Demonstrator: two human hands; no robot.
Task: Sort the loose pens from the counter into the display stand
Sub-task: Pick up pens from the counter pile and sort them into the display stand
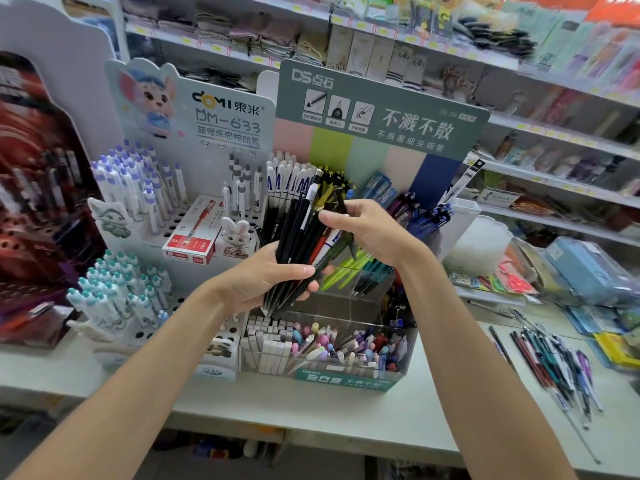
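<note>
My left hand (268, 277) grips a thick bundle of mostly black pens (299, 233) by its lower end, held up in front of the green tiered display stand (346, 381). My right hand (360, 228) reaches into the upper part of the bundle, fingers curled around a few pens there. The stand's clear compartments hold white-capped, black, green, teal and blue pens, with pastel ones in the front tray. A pile of loose pens (550, 362) lies on the white counter (398, 417) at the right.
A white pegboard stand (194, 140) with purple- and teal-capped pens sits to the left, with a red pen box (192, 233) on it. A dark red display (31, 202) stands at the far left. Packaged stationery (585, 271) crowds the right; shelves run behind.
</note>
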